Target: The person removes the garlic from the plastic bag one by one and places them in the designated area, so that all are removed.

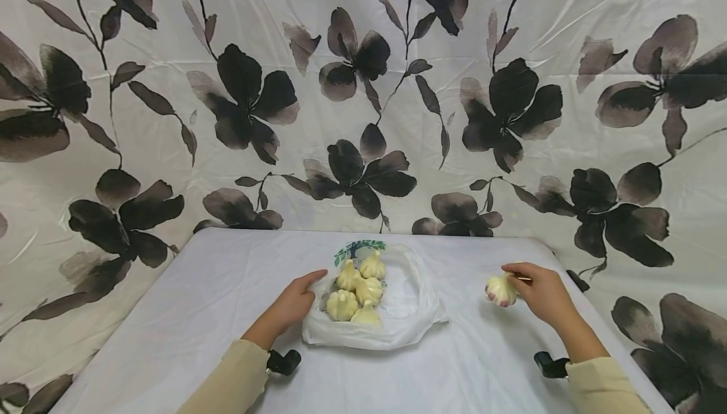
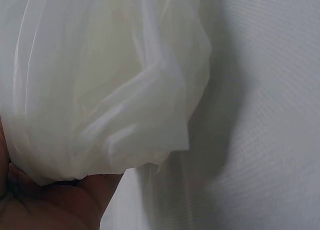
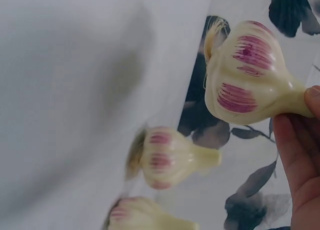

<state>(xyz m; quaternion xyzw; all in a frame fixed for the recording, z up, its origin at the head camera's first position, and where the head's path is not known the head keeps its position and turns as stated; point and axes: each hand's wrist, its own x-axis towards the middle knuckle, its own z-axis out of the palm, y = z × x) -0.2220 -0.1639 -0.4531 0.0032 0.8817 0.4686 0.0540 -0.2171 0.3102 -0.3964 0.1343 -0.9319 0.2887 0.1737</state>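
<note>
Because my right hand [image 1: 542, 291] pinched a purple-streaked garlic bulb [image 1: 501, 291] only by its smooth stem, I judged a slip to be the likeliest trouble: the weight seemed to sit in the round end, so a loose fingertip could have let it swivel or fall. It hung above the counter [image 1: 477, 363], to the right of the white plastic bag [image 1: 392, 336] and well apart from it. My left hand [image 1: 291, 303] gripped the bag's left edge. That film looked thin and slack; too hard a tug could have torn it or folded the mouth over, while a weak hold could have let it sag inward. Five garlic bulbs [image 1: 369, 289] lay bunched in the bag's left half, near that hand, and a jerk might have tumbled them toward the bag's right side. Two further garlic bulbs [image 3: 170, 157], visible only in the right wrist view, seemed to lie near the counter's edge, to the right of the bag. Being round, they might have rolled over that edge at a careless brush.
</note>
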